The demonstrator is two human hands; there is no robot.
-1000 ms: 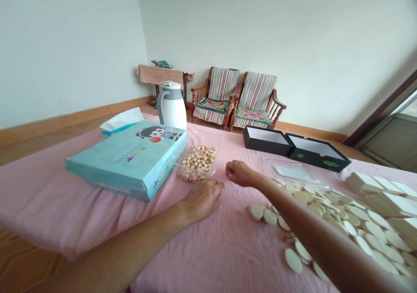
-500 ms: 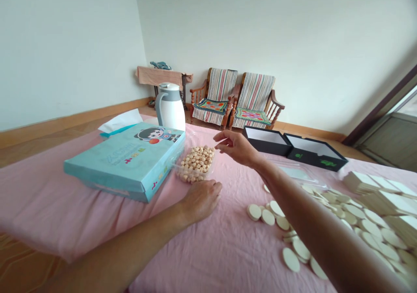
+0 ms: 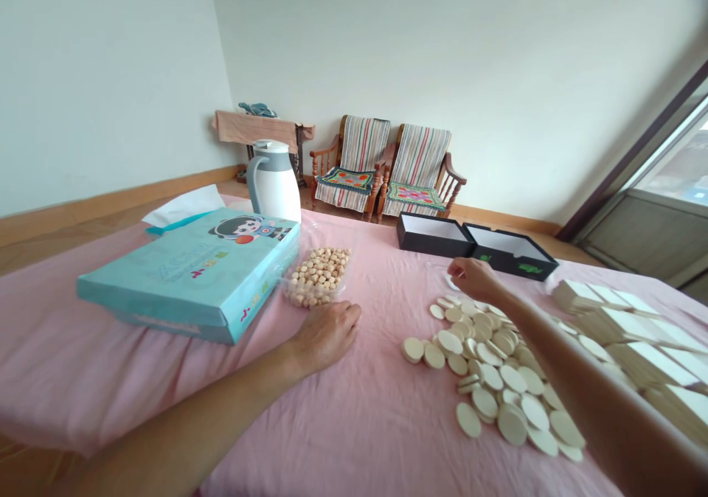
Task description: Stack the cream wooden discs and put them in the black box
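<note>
In the head view, a flat light-blue cardboard box (image 3: 177,261) lies on the pink tablecloth (image 3: 343,431), its lid printed with a dark-haired cartoon figure and an orange ball. Pale and coloured lettering runs across the lid and on the near right side, too soft to read. Bright green marks stand on the front of the right-hand black open box (image 3: 506,261), also illegible; a second black open box (image 3: 434,242) with a white interior adjoins it.

Small pale wooden pieces (image 3: 321,270) fill a clear plastic tray (image 3: 346,285) right of the blue box; its transparent edges are hard to trace. The left hand (image 3: 327,336) rests on the cloth just in front of this tray, fingers drawn together and curled under; whether they hold anything cannot be told.

The right hand (image 3: 473,277) is over a clear plastic container (image 3: 434,279), largely covered by it, with fingers bent downward and their tips hard to see, so any grip cannot be told. Round pale wooden discs (image 3: 487,372) spread nearer the viewer, some hidden by the right forearm. Stacked pale square tiles (image 3: 625,327) are partly covered too and cut off at the right edge.
</note>
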